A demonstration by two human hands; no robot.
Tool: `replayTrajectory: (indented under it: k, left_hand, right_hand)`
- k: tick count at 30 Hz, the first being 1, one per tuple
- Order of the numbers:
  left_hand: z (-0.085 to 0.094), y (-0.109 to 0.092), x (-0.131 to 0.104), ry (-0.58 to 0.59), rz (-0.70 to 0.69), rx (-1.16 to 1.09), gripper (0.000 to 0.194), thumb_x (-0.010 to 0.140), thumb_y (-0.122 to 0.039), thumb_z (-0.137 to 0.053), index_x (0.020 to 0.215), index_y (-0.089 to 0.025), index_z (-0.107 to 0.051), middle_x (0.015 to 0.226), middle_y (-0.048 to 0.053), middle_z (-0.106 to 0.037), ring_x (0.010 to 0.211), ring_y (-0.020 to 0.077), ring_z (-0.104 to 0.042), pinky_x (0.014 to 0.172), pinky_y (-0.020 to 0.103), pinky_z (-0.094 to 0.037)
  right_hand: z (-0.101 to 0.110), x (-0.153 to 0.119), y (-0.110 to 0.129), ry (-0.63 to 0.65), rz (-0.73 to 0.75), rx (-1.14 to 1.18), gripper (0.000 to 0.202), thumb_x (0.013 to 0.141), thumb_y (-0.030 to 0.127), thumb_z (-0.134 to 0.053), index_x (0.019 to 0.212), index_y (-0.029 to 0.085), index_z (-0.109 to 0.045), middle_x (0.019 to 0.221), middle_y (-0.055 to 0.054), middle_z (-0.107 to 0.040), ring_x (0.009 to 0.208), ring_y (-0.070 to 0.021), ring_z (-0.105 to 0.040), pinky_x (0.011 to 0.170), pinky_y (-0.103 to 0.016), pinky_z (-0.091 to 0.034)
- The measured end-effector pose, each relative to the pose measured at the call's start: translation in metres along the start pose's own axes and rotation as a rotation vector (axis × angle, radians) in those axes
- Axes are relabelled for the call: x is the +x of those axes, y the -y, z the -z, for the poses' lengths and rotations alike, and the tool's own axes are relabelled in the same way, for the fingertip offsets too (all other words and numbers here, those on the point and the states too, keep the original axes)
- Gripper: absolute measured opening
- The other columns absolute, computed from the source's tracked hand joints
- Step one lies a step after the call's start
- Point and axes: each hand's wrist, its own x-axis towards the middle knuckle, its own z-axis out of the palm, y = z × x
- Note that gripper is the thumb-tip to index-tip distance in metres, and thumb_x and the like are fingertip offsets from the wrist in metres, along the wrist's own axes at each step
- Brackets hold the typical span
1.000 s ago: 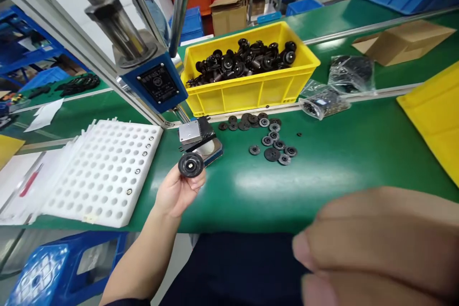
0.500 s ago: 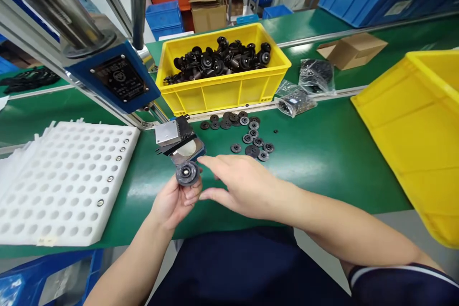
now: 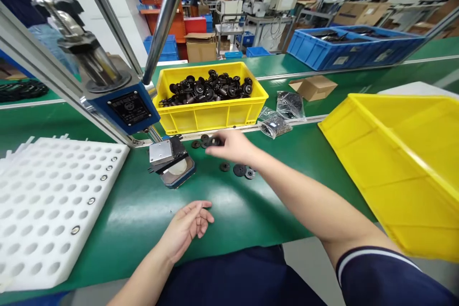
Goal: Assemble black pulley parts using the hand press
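Observation:
My right hand (image 3: 231,146) pinches a black round part (image 3: 215,141) above the green table, just in front of the yellow bin (image 3: 211,115) full of black parts. Beneath and beside that hand lie several dark discs, one of them a wide flat disc (image 3: 239,170). Nearer the table's front edge, my left hand (image 3: 190,224) is empty, palm up with fingers loosely curled and apart. A small press fixture (image 3: 175,162) with a silver block (image 3: 160,151) stands beyond my left hand.
A white foam tray (image 3: 46,191) with round holes and a few metal rings lies at left, beside the blue press head (image 3: 124,107). Clear bags (image 3: 275,125), an open carton (image 3: 315,87) and blue bins (image 3: 322,50) are behind. A large yellow bin (image 3: 380,153) leans at right.
The dark wheel has left my left hand, which is now empty and lower. My right hand has moved away from it to the discs and holds a black part. The view has tilted up.

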Motion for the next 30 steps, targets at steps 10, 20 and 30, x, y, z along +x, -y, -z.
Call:
replayTrajectory:
  k: [10,20,30]
  left_hand:
    - [0.046,0.012,-0.019,-0.168,-0.116,0.283,0.045,0.083,-0.051,-0.068,0.109,-0.014,-0.067,0.088,0.008,-0.068,0.063,0.0134,-0.056,0.053,0.026,-0.045]
    - [0.149,-0.065,-0.061,-1.028,-0.617,0.958,0.039,0.086,-0.046,-0.061,0.113,-0.018,-0.066,0.115,0.013,-0.067,0.103,0.0266,-0.062,0.092,0.04,-0.049]
    - [0.244,-0.04,-0.106,-1.301,-0.511,1.537,0.029,0.088,-0.044,-0.054,0.093,-0.017,-0.062,0.134,0.021,-0.053,0.13,0.0371,-0.047,0.106,0.053,-0.04]
  right_hand:
    - [0.019,0.031,-0.025,-0.318,0.079,0.073,0.04,0.085,0.032,-0.064,0.121,0.013,-0.065,0.113,-0.012,-0.07,0.092,-0.0205,-0.067,0.092,-0.039,-0.054]
    - [-0.071,0.01,-0.101,-0.012,0.12,-0.596,0.053,0.093,0.036,-0.053,0.14,0.012,-0.05,0.15,-0.018,-0.044,0.141,-0.0356,-0.037,0.103,-0.06,-0.037]
    - [-0.081,0.02,-0.121,-0.102,0.242,-0.587,0.032,0.095,0.023,-0.044,0.114,0.015,-0.069,0.121,-0.011,-0.069,0.128,-0.0308,-0.052,0.104,-0.052,-0.032]
